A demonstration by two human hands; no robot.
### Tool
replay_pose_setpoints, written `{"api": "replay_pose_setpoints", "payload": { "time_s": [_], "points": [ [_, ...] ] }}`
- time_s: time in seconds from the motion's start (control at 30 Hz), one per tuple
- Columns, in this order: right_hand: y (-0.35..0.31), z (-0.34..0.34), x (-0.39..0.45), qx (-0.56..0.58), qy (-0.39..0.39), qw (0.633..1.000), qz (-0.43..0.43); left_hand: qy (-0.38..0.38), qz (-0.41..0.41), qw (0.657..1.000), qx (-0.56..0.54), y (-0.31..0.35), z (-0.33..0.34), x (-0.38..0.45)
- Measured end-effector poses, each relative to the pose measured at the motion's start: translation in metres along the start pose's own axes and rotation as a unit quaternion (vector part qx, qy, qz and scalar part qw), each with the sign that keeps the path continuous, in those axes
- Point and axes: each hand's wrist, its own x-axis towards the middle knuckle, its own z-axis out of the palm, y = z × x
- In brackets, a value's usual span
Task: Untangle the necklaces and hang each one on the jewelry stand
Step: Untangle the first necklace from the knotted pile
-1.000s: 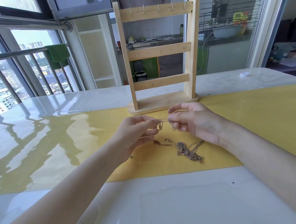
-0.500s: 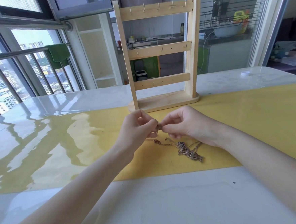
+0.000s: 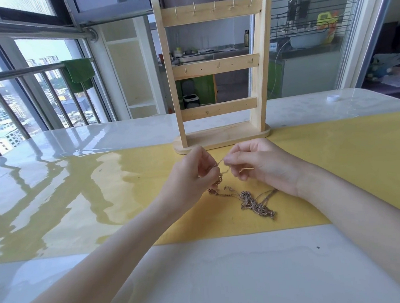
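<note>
A tangle of thin gold necklaces (image 3: 254,203) lies on the yellow mat (image 3: 337,165) in front of me. One chain rises from the tangle to my hands. My left hand (image 3: 193,177) pinches it from the left, and my right hand (image 3: 259,166) pinches it from the right, a short stretch of chain (image 3: 220,162) held between them just above the mat. The wooden jewelry stand (image 3: 215,69) stands upright behind my hands, its three bars with small hooks bare.
The glossy white table (image 3: 227,279) runs to a window railing on the left, where a green towel (image 3: 79,71) hangs. A small white cap (image 3: 333,98) lies at the far right of the table. Glass doors stand behind the stand.
My hands closed together on the chain, then rose slightly and drew a little apart, lifting a short length of chain off the tangle.
</note>
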Motion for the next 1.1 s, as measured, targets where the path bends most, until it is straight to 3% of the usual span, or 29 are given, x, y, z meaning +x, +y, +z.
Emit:
{"api": "replay_pose_setpoints", "payload": {
  "time_s": [0.1,0.37,0.5,0.7,0.87,1.1],
  "points": [
    [0.0,0.001,0.002,0.049,0.024,0.998,-0.005,-0.012,-0.008,1.0,0.002,0.0,0.003,0.0],
    [0.0,0.0,0.003,0.14,0.05,0.989,0.013,-0.059,-0.12,0.97,-0.202,0.003,0.001,0.001],
    [0.001,-0.002,0.003,0.152,0.076,0.985,0.032,-0.077,-0.153,0.952,-0.254,0.003,-0.002,0.001],
    [0.009,0.002,0.002,-0.086,0.127,0.988,-0.005,-0.07,-0.206,0.927,-0.307,0.003,-0.005,0.002],
    [0.0,0.006,-0.002,-0.111,0.081,0.988,-0.067,-0.044,-0.219,0.927,-0.301,0.001,-0.006,0.003],
    [0.0,0.007,-0.003,-0.171,0.043,0.982,-0.062,-0.021,-0.203,0.941,-0.269,-0.001,-0.008,0.002]
  ]
}}
